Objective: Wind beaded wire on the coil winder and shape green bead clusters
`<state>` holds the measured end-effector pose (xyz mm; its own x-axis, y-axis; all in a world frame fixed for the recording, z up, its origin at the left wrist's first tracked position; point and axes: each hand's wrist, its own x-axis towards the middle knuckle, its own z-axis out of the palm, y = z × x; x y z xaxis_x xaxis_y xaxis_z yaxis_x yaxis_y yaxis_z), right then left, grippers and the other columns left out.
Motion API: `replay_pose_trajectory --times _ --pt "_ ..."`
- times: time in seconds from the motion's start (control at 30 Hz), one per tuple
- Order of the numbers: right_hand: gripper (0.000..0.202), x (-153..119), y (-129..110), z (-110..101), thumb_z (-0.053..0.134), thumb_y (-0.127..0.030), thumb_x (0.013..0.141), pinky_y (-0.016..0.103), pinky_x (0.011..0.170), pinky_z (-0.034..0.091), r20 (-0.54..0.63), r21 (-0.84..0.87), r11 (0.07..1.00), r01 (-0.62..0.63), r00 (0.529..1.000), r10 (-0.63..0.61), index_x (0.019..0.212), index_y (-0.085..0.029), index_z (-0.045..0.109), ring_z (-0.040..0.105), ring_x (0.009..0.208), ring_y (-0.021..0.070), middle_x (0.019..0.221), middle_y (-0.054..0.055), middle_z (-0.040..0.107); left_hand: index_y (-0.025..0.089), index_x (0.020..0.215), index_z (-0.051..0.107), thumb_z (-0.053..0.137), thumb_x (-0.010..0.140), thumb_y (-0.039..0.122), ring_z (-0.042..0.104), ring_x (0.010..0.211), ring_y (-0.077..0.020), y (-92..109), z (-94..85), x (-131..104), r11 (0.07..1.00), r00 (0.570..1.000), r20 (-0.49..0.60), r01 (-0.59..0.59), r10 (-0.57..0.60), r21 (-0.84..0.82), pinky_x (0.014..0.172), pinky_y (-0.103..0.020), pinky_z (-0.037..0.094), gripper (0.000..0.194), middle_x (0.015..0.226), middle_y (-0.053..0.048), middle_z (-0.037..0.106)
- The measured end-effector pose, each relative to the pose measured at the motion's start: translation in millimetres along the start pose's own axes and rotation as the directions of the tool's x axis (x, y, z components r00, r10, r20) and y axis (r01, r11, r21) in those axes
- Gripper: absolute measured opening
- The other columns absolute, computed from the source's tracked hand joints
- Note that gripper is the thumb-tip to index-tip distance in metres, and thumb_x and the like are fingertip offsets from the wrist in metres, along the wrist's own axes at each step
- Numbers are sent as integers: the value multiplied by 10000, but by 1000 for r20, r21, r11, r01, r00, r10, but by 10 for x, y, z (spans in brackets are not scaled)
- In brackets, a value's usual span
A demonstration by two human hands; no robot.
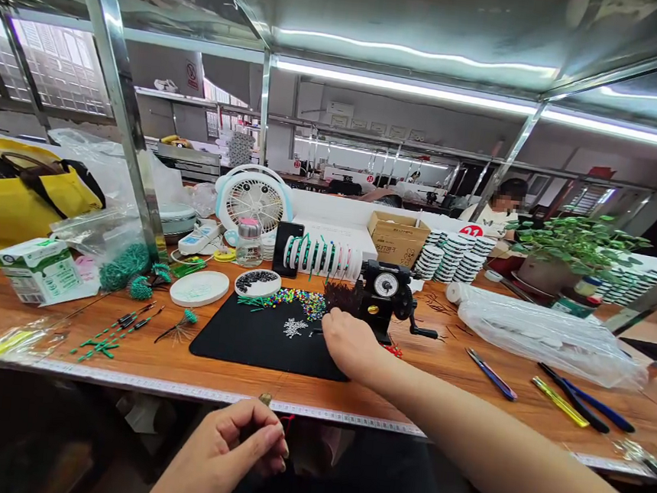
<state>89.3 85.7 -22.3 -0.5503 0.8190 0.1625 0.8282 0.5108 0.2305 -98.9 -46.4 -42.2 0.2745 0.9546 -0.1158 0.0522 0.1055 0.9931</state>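
"21" on red oval sign [471, 230], "14" on distant red sign [370, 179], "13" on leftmost red sign [297, 164]

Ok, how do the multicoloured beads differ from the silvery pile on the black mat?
The multicoloured beads spread in a long band; the silvery pile is a smaller patch. The beads mix bright colours; the pile looks whitish silver. Both lie on the black mat.

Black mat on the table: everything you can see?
The black mat is a thin, smooth-looking sheet with a rounded front-left corner, lying flat on the wooden table. Multicoloured beads are spread toward its back edge; small pale pieces lie bunched near its middle. The right hand hides part of its right side; contact is unclear.
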Motion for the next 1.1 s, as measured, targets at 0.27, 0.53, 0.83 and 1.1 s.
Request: replay_pose_trajectory --times 0.27,0.53,0.83,1.1 --pt "126 -27 -232 -127 518 -57 783 327 586 473 95 -7 963 270 959 -268 763 -88 639 582 757 235 803 150 618 166 735 638 602 794 424 587 695 -176 147 -11 78 1000 997 -72 25 -25 -6 681 -261 450 267 726 -45 655" --pt "124 -31 -21 -230 489 -64 795 283 568 474 2 157 967 199 979 -202 873 -74 586 624 748 208 871 148 647 162 709 632 641 763 421 587 676 -159 333 -64 245 998 987 -155 -46 40 -34 646 -242 458 264 704 -38 655" --pt "111 -584 -16 -474 415 -237 909 219 568 420 -428 800 558 220 861 274 847 -169 479 528 640 112 730 13 564 151 708 611 619 754 444 593 662 -179 613 176 607 980 976 -136 -150 167 130 667 -296 480 296 681 -52 656" --pt "151 -475 153 -151 346 -114 888 280 571 363 -672 347 904 247 739 56 809 -148 471 431 656 167 726 53 486 160 729 606 572 797 416 567 666 -161 667 377 799 974 986 56 -161 154 157 661 -273 476 267 681 -23 623"
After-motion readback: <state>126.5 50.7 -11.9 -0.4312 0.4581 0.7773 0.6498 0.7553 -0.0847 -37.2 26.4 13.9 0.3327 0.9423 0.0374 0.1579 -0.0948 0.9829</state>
